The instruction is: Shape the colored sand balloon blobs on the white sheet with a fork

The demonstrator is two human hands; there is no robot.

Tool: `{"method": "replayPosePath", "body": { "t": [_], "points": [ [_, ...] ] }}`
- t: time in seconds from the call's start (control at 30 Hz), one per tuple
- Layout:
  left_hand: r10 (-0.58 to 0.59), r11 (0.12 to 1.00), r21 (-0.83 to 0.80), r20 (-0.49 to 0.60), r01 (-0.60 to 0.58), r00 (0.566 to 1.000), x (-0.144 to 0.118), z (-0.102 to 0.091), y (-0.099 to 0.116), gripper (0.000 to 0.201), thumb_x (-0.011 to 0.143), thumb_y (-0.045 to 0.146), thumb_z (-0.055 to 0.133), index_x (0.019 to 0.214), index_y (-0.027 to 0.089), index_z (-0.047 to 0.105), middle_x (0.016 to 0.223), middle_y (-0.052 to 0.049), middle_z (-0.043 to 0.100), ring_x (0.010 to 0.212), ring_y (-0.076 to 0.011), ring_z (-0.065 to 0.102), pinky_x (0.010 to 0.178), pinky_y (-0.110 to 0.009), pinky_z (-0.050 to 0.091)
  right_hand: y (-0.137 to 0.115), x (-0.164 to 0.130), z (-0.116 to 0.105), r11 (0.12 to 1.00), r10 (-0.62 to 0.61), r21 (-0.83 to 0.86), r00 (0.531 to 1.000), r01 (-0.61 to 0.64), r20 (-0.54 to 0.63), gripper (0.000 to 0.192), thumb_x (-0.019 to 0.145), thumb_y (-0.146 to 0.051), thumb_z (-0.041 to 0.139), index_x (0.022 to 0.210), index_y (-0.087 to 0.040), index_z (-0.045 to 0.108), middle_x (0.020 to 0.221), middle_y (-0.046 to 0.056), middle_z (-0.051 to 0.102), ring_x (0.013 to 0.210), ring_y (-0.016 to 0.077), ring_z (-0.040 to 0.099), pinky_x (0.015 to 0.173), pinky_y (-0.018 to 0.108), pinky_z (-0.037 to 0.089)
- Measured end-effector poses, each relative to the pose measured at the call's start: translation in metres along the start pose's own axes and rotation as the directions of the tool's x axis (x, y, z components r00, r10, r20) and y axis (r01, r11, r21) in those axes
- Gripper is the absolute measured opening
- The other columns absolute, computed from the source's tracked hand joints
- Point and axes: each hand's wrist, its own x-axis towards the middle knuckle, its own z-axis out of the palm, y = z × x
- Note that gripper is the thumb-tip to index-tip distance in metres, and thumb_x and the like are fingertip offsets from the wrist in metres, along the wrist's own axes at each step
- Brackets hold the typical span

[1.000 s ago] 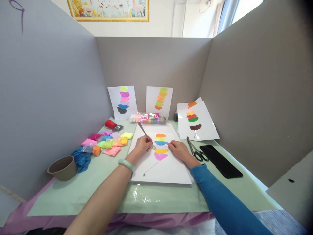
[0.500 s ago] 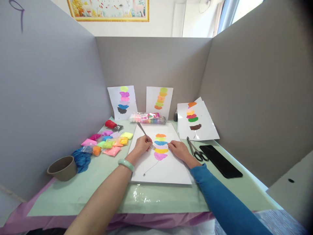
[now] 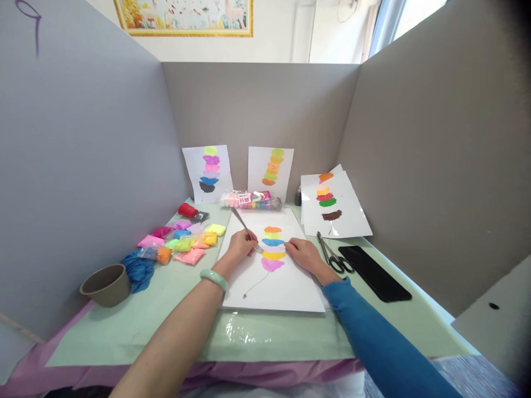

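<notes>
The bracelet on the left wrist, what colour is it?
The bracelet is pale green, seen best in the head view.

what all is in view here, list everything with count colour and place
fork: 1, silver, in the left hand, tines at the stacked patches
sheet: 1, white with orange, green, blue, yellow and pink patches, centre of table
finished sheets: 2 leaning on the back wall, more stacked at right
clay packets: many, mixed colours, left of the sheet
clay pack: 1, clear wrapper, by the back wall
cup: 1, tan, front left
cloth: 1, blue, beside the cup
scissors: 1 pair, right of the sheet
black slab: 1, right of the scissors
left hand: gripping the fork, green bangle on wrist
right hand: flat on the sheet, blue sleeve
</notes>
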Motion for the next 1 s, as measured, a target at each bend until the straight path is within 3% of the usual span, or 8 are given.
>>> {"method": "replayPosePath", "body": {
  "t": [1.0],
  "points": [
    [-0.014,0.999,0.029,-0.030,0.015,0.999,0.0032,-0.0019,-0.0061,0.012,0.071,0.005,0.059,0.076,0.016,0.061,0.051,0.005,0.058,0.039,-0.0077,0.052,0.042,-0.017,0.037,0.0011,0.0005,0.0010,1.000,0.003,0.001,1.000,-0.003,-0.003,0.031,0.092,-0.036,0.044,0.077,-0.021,0.066,0.080,0.004,0.069,0.076,0.0154,0.058,0.064,0.024,0.031]
  ]
}}
